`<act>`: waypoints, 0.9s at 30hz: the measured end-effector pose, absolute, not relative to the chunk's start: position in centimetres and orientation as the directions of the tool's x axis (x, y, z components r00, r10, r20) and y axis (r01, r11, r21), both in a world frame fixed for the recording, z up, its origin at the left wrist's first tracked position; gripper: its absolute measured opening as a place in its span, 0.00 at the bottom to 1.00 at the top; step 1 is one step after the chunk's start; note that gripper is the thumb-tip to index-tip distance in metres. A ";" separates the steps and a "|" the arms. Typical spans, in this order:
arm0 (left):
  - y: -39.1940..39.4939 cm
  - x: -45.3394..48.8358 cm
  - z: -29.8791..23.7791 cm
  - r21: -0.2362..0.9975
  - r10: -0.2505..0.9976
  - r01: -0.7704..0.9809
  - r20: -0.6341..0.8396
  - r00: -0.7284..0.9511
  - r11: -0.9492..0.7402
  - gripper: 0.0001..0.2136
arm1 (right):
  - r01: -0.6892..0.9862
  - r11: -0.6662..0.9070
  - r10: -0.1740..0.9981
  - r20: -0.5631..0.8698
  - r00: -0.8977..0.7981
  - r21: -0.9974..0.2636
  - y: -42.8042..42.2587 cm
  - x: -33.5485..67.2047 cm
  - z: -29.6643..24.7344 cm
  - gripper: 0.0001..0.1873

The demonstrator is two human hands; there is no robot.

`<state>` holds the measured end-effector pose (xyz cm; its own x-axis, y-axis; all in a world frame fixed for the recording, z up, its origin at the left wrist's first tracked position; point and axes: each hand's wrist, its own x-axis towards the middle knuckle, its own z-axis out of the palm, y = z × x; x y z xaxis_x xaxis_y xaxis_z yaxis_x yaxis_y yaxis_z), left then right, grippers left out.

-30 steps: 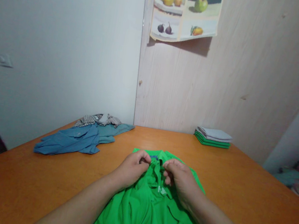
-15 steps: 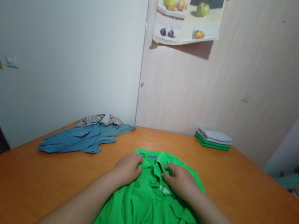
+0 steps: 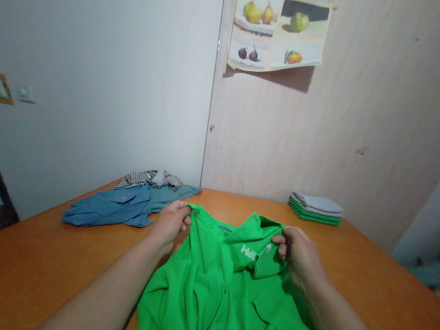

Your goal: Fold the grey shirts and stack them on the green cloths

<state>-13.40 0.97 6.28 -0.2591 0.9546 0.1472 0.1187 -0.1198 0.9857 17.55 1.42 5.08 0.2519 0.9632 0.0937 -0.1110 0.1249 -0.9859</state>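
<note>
A bright green shirt (image 3: 210, 295) with a collar and white lettering on the chest lies before me, its lower part running out of the bottom of the view. My left hand (image 3: 173, 221) pinches its upper left corner by the collar. On the other side, my right hand (image 3: 300, 253) grips the upper right part near the shoulder. Between the two hands the top of the shirt is pulled wide and lifted a little, while loose folds cover the lower body.
An orange table (image 3: 349, 292) carries everything. At its back left lies a loose heap with a blue garment (image 3: 111, 207) and a striped one (image 3: 148, 178). Folded grey and green clothes (image 3: 316, 208) are stacked at the back right, near the wall (image 3: 264, 138).
Both hands have moved apart and closed on the shirt's upper edges. Its top has been spread wider and raised, and the white lettering now shows more fully.
</note>
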 end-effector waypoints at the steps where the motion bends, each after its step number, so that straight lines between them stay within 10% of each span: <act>1: 1.1 -13.5 6.3 0.989 0.953 0.084 0.143 -0.267 -0.125 0.08 | -0.156 0.122 0.964 0.080 0.252 -0.980 1.6 17.8 5.0 0.08; 11: 0.8 -12.9 5.8 0.973 0.959 -0.019 0.223 -0.176 -0.230 0.36 | -0.084 0.218 0.957 0.196 0.213 -0.972 2.2 17.9 4.4 0.31; 27: 0.0 -12.8 4.6 0.706 0.943 0.626 0.273 0.191 -0.332 0.15 | 0.739 0.239 0.967 0.226 -0.120 -0.630 2.8 19.3 1.3 0.19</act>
